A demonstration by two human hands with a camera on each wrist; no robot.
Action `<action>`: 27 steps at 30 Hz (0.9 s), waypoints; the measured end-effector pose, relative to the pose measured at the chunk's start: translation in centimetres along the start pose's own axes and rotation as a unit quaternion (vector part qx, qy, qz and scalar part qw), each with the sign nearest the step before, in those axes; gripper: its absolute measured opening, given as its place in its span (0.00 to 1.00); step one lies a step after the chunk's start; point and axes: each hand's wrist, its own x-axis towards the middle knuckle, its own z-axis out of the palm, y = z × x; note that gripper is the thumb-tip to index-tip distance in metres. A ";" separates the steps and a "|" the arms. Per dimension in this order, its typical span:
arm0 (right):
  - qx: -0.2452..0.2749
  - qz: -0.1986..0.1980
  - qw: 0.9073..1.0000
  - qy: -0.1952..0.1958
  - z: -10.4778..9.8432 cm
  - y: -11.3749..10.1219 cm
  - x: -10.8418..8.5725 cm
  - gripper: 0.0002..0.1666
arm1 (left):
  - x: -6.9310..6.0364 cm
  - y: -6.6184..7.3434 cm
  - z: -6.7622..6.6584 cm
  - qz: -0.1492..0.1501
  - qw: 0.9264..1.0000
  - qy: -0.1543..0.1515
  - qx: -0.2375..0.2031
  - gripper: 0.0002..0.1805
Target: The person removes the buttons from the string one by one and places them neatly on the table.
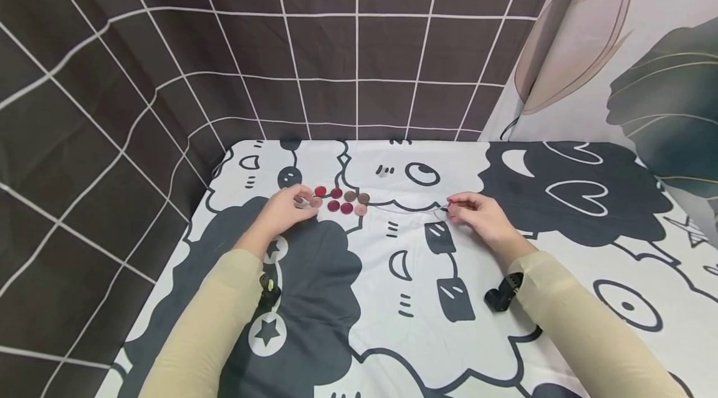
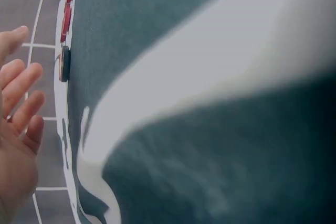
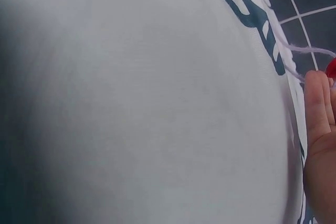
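In the head view my left hand is at the left end of a small group of round buttons, fingers loosely bent beside a pink button. The left wrist view shows the left fingers apart from a dark-edged button and the red buttons. My right hand pinches a small red button at its fingertips, mostly hidden by them. A thin pale string runs from the right fingertips leftward over the cloth, and its strands show in the right wrist view.
Red buttons, brown buttons and another pink button lie on the black-and-white patterned cloth. Behind and to the left hangs a dark curtain with white grid lines. A leaf-patterned curtain hangs at right.
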 end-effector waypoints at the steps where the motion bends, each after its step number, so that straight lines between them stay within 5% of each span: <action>1: -0.001 0.000 1.000 0.000 0.0 0.0 0.0 0.24 | 0.0 0.1 0.0 0.004 1.000 -0.002 0.002 0.22; 9: 0.011 -0.010 1.000 0.003 -0.1 0.3 0.0 0.22 | 0.9 1.5 0.6 0.040 0.999 0.002 0.009 0.21; 18: 0.035 -0.021 0.999 0.001 0.0 0.1 -0.3 0.22 | 1.7 2.8 1.7 0.043 0.999 0.002 -0.002 0.22; 27: 0.000 -0.015 1.000 0.009 -0.2 0.2 0.0 0.22 | 1.9 3.3 2.1 0.053 0.999 -0.003 -0.011 0.21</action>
